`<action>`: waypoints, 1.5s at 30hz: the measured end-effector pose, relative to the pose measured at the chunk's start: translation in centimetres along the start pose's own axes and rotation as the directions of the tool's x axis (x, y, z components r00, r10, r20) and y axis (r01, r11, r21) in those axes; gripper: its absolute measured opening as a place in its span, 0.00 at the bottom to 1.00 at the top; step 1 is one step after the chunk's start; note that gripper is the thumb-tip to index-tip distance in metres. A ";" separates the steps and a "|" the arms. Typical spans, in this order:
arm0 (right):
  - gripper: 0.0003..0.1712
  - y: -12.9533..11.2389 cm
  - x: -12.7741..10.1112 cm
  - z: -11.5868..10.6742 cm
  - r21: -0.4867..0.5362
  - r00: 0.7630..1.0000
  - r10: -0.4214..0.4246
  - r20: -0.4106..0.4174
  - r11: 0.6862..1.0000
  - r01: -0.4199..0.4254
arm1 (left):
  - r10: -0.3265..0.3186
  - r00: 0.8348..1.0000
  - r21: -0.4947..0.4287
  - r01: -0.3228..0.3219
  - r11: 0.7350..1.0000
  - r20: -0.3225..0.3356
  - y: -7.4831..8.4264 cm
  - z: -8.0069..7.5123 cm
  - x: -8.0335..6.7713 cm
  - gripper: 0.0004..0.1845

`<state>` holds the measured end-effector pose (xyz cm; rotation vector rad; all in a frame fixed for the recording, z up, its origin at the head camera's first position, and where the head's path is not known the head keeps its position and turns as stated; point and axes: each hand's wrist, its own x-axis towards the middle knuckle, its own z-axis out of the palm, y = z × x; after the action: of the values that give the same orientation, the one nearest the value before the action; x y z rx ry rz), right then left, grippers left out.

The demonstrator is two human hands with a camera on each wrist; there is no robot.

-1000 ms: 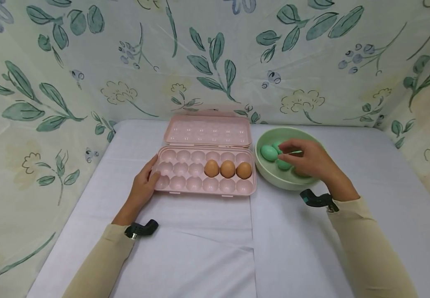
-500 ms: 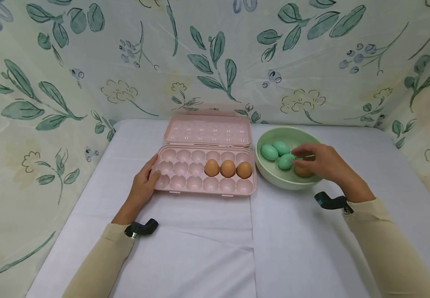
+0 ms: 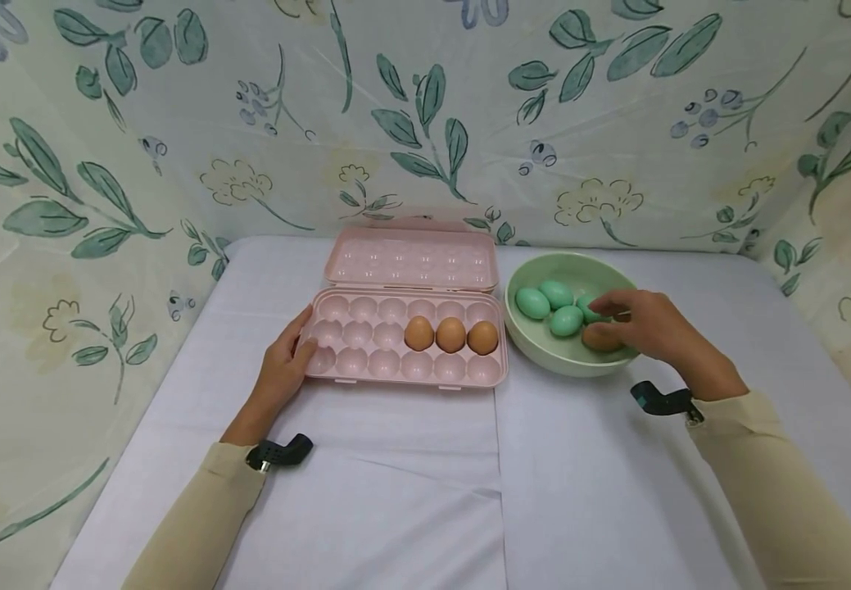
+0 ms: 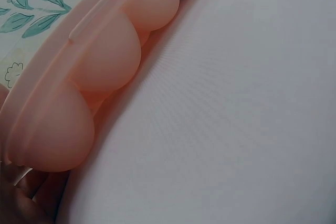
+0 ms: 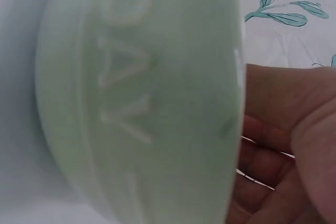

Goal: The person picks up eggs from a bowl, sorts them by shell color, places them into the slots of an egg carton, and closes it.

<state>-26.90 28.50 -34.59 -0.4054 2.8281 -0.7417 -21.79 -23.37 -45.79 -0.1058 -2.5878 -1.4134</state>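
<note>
The table (image 3: 396, 492), covered in a smooth white cloth with a crease down its middle, is backed on three sides by a leaf-printed fabric (image 3: 425, 106). Near the table's far edge, at the centre, lies the pink egg tray (image 3: 366, 360), a moulded plastic box with rounded cups and its lid folded back flat. To its right, just beside it, stands the pale green bowl (image 3: 543, 352), round and matte, with raised letters on its outer wall in the right wrist view.

The right hand (image 3: 646, 328) has slid from over the green eggs a second ago to the bowl's right side, where its fingers now curl over the brown egg (image 3: 598, 338); it looks like the start of a pick, the egg not yet lifted. The left hand (image 3: 285, 369) has not moved: it rests against the tray's left end, fingers loosely curved on the rim and thumb at the corner, steadying it.

Three brown eggs (image 3: 450, 334), smooth and matte, sit side by side in the right cups of the tray's middle row; the other cups are empty. The green eggs (image 3: 552, 303), glossy, lie clustered in the bowl's left half, one partly hidden by the right hand's fingers. A small black clip (image 3: 278, 453) sits at each wrist.
</note>
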 end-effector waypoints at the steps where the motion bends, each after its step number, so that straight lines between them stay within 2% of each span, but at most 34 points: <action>1: 0.37 0.0 0.0 0.0 0.002 1.000 0.007 0.007 1.000 -0.007 | -0.002 1.000 0.001 0.002 1.000 0.001 0.0 0.0 0.0 0.31; 4: 0.42 0.0 0.1 0.2 0.001 0.999 0.022 0.023 1.000 -0.022 | -0.010 1.000 0.006 0.010 1.000 0.003 0.0 0.0 -0.1 0.31; 6: 0.42 0.0 0.1 0.3 -0.003 0.999 0.024 0.029 1.000 -0.024 | -0.015 1.000 0.007 0.015 1.000 0.003 0.1 0.0 -0.1 0.31; 16: 0.26 -0.3 0.2 1.4 -0.046 0.999 0.004 0.045 0.999 -0.002 | -0.009 1.000 0.000 0.009 1.000 0.003 0.1 0.1 -0.1 0.30; 21: 0.21 -0.3 0.3 1.7 -0.074 0.998 -0.043 0.047 0.996 0.047 | 0.000 1.000 0.008 0.000 1.000 0.008 0.1 0.1 0.0 0.31; 34: 0.18 -0.2 0.6 2.0 -0.151 0.993 -0.105 0.053 0.982 0.111 | -0.004 1.000 0.001 0.004 1.000 0.006 0.2 0.1 -0.1 0.31; 45: 0.16 -0.2 0.6 1.9 -0.149 0.993 -0.103 0.059 0.983 0.110 | -0.010 1.000 -0.005 0.010 1.000 0.004 0.1 0.1 -0.1 0.31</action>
<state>-27.00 27.33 -36.18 -0.5951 2.8426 -0.5272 -21.73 -23.26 -45.80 -0.0967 -2.5916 -1.4241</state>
